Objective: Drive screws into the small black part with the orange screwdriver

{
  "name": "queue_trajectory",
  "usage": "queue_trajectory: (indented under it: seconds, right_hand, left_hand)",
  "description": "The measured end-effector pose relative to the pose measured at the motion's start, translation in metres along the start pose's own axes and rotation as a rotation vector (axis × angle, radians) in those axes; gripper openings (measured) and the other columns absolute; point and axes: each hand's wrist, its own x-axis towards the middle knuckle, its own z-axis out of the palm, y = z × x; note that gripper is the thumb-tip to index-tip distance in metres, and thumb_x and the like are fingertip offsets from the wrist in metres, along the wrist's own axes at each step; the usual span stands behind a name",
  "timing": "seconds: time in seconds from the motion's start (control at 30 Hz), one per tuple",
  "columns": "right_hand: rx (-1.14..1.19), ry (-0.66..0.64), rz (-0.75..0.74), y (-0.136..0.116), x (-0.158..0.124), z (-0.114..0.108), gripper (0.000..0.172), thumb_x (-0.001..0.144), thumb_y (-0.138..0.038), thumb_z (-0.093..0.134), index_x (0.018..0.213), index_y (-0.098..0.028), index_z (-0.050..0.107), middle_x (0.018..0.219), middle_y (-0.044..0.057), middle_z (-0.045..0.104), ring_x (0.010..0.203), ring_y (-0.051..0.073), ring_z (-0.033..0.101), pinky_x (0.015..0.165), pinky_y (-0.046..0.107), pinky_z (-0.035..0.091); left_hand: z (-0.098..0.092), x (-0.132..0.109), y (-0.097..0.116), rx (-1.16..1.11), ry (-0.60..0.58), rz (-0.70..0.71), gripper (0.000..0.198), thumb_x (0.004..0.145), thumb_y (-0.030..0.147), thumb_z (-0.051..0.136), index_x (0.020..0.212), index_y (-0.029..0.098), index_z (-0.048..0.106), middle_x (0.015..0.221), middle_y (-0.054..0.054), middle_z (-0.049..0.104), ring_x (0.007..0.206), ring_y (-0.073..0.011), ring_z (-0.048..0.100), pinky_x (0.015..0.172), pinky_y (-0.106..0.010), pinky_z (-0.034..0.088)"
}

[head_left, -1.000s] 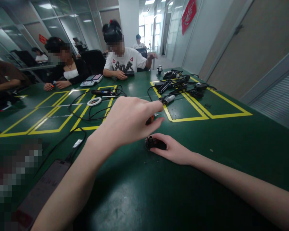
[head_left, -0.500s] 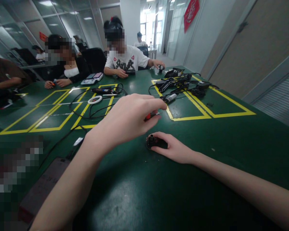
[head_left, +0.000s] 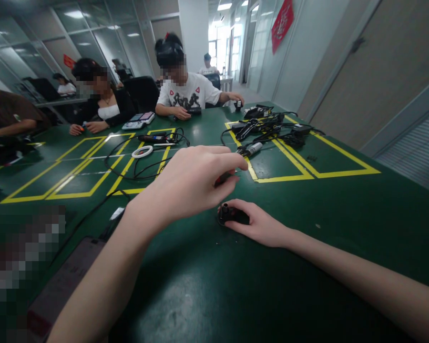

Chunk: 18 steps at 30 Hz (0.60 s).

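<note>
At the lower left of the green surface (head_left: 307, 209), a dark, flat box (head_left: 66, 274) lies with a cable; farther off rests a white ring (head_left: 142, 151). Your left hand (head_left: 200, 176) hovers half-curled around a small red-and-black item (head_left: 224, 179), mostly hidden. Just beneath, a black part (head_left: 224, 216) with a short upright tube (head_left: 225, 206) sits on the surface, clasped between thumb and fingers of your right hand (head_left: 259, 224). You seem to be steadying it; working it from above calls for a firm right grip and careful left-hand alignment.
</note>
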Motion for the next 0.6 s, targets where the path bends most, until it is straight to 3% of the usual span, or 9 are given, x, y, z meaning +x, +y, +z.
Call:
queue_trajectory:
  seconds: [0.2, 0.43, 0.6]
  right_hand:
    - [0.021, -0.022, -0.001, -0.0001, 0.0004, -0.0015, 0.034, 0.090, -0.032, 0.070, 0.121, -0.018, 0.069, 0.123, 0.012, 0.076, 0.112, 0.027, 0.072, 0.102, 0.046, 0.057]
    - [0.010, 0.000, 0.014, -0.0016, -0.0008, -0.0010, 0.032, 0.089, -0.033, 0.070, 0.118, -0.019, 0.068, 0.121, 0.012, 0.077, 0.112, 0.027, 0.072, 0.103, 0.047, 0.057]
    - [0.017, 0.001, 0.003, -0.0012, -0.0005, -0.0010, 0.034, 0.089, -0.033, 0.070, 0.119, -0.018, 0.069, 0.122, 0.013, 0.076, 0.112, 0.027, 0.072, 0.103, 0.047, 0.058]
  left_hand:
    - [-0.0017, -0.0009, 0.0020, 0.010, -0.013, -0.008, 0.037, 0.086, 0.013, 0.056, 0.116, 0.019, 0.076, 0.105, -0.007, 0.075, 0.086, -0.0188, 0.069, 0.073, -0.028, 0.050]
    - [0.0009, 0.0005, -0.0010, 0.032, 0.026, 0.004, 0.030, 0.094, 0.014, 0.051, 0.110, 0.018, 0.077, 0.104, -0.008, 0.073, 0.084, -0.0167, 0.068, 0.070, -0.027, 0.048]
    - [-0.0009, 0.0002, 0.0015, 0.058, -0.003, -0.013, 0.029, 0.091, 0.016, 0.055, 0.109, 0.018, 0.077, 0.098, -0.007, 0.074, 0.082, -0.0183, 0.068, 0.071, -0.028, 0.049]
